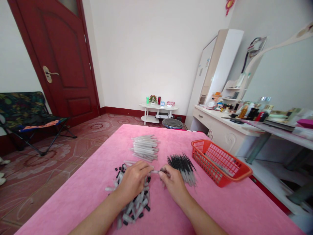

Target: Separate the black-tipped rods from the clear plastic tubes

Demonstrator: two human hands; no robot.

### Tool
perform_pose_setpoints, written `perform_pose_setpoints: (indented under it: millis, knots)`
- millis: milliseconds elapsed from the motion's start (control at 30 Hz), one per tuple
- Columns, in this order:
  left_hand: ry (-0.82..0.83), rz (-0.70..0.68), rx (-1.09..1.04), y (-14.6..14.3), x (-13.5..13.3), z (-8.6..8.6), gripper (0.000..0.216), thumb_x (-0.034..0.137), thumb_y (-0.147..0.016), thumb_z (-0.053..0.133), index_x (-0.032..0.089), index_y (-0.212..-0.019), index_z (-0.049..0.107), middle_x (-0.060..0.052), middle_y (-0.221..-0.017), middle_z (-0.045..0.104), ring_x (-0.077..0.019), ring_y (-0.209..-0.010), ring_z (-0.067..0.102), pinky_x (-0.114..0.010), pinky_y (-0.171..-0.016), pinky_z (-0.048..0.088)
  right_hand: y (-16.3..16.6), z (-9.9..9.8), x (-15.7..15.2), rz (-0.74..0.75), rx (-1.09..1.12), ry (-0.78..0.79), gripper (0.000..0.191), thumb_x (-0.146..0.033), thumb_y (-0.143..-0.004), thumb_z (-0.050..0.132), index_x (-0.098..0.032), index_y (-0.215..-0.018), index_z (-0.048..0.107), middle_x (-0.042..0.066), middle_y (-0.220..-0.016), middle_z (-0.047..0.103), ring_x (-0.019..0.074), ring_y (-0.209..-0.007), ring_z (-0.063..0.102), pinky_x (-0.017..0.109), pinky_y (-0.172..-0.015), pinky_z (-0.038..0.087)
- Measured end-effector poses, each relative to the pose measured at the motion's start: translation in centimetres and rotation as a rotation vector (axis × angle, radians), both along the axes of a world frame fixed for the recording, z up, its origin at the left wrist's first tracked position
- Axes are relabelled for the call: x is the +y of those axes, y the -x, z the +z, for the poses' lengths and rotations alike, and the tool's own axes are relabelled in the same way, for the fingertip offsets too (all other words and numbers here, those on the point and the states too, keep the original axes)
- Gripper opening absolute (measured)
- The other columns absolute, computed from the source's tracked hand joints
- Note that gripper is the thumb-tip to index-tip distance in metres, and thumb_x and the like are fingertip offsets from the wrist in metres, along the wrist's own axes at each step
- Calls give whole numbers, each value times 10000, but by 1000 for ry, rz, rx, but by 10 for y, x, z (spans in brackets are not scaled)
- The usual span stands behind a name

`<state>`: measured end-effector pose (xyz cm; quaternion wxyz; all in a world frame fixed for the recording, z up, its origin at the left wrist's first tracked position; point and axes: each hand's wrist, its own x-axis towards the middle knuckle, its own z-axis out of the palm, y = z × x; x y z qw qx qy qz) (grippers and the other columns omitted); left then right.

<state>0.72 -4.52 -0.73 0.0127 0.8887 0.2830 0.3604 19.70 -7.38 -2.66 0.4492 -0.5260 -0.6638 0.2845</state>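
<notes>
My left hand (137, 174) and my right hand (172, 179) meet over the middle of the table. Between their closed fingertips runs a slim whitish tube (155, 171), which looks like a pen barrel; each hand pinches one end. Under and around my left hand spreads a loose heap of translucent pen caps with small black pieces (137, 209), partly covered by the forearm. Beyond the hands lies a stack of whitish pen barrels (145, 147). Just right of my right hand is a bundle of thin pen refills (183, 168), black at the far end and greyish at the near end.
A red plastic basket (220, 160) with a few slim pieces inside stands at the table's right. Pink cloth (97, 182) covers the table. A dressing table (220, 125) with bottles is to the right, a folding chair (31, 114) to the left.
</notes>
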Motion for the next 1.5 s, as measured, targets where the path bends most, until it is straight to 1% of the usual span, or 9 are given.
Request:
perform_pose_setpoints:
  millis: [100,267,400,567,700,867,1067,1400,1500]
  knots:
    - [-12,-11,0,0,0,0,408,33,-766,410,214,-1051,638,-68,-865,605,-168,-835,553,-280,-742,466,0,1,0,3,-25,41,400,-417,-878,401,-172,-583,513,-14,-509,509,107,-489,477,204,-472,303]
    - [5,-1,4,0,0,-1,416,27,-763,412,215,-1064,631,-68,-860,606,-171,-840,553,-279,-739,461,0,1,0,-15,9,10,243,-381,-839,486,-180,-718,549,-31,-569,531,105,-495,495,200,-476,312]
    - [-12,-14,18,0,1,-2,385,45,-777,420,214,-1048,636,-70,-865,608,-171,-840,554,-281,-741,461,0,0,0,-9,-28,38,388,-414,-875,407,-175,-590,516,-21,-502,508,105,-472,468,205,-473,300]
    - [-15,-15,24,1,2,-4,381,48,-781,415,211,-1046,636,-71,-866,606,-170,-840,555,-283,-744,461,0,1,0,-2,-31,-8,233,-378,-816,523,-178,-703,561,-32,-552,532,105,-503,479,200,-482,307]
    - [-19,-27,33,1,2,-5,393,44,-777,422,215,-1063,631,-73,-885,612,-175,-854,554,-290,-753,461,0,2,0,10,-53,42,397,-407,-874,407,-169,-576,519,-10,-504,517,106,-472,475,206,-463,300]
    - [-17,-16,36,1,3,-5,397,45,-783,417,219,-1071,627,-70,-880,612,-173,-854,555,-293,-759,463,1,3,-1,10,-26,40,202,-358,-829,502,-181,-743,549,-39,-552,523,104,-475,505,197,-463,317]
    - [-21,-28,29,0,2,-4,374,56,-794,415,211,-1056,633,-74,-881,611,-171,-853,561,-295,-760,466,0,0,0,18,-49,57,360,-399,-872,419,-176,-603,504,-21,-524,527,96,-459,489,197,-463,327]
    - [2,-23,49,2,5,-9,363,51,-807,416,200,-1074,613,-80,-954,628,-190,-896,547,-315,-772,452,2,-2,4,89,270,295,478,-574,-799,410,-174,-546,475,-13,-414,485,94,-297,407,206,-311,269]
    - [13,-6,46,3,5,-8,394,31,-795,413,213,-1087,606,-75,-964,626,-191,-900,545,-315,-771,449,0,0,7,80,316,259,469,-568,-800,413,-163,-578,495,-10,-441,503,93,-320,430,205,-331,302]
